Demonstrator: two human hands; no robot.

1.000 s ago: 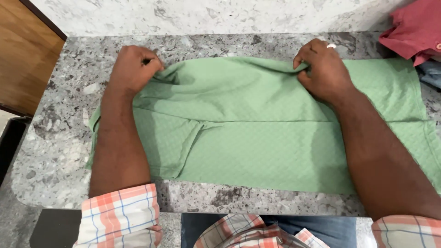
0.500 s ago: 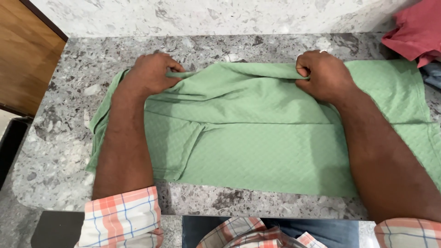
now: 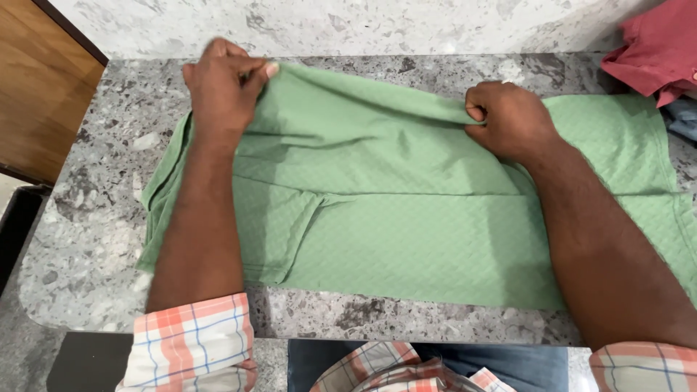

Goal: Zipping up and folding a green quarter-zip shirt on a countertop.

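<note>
My forearms cover part of the green shirt point(image 3: 406, 218); its 3 o'clock end runs off frame, as does the red garment point(image 3: 653, 51) at 1 o'clock.

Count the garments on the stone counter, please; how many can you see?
3. A green shirt lies spread in the middle, pinched by both hands. A red garment sits at the far right corner, with a blue one partly visible beneath it. More may lie outside the view.

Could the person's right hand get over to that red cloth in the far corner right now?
Probably yes. The red cloth lies open on the counter, nothing between it and the right hand. But that hand is gripping the green shirt and would have to let go.
</note>
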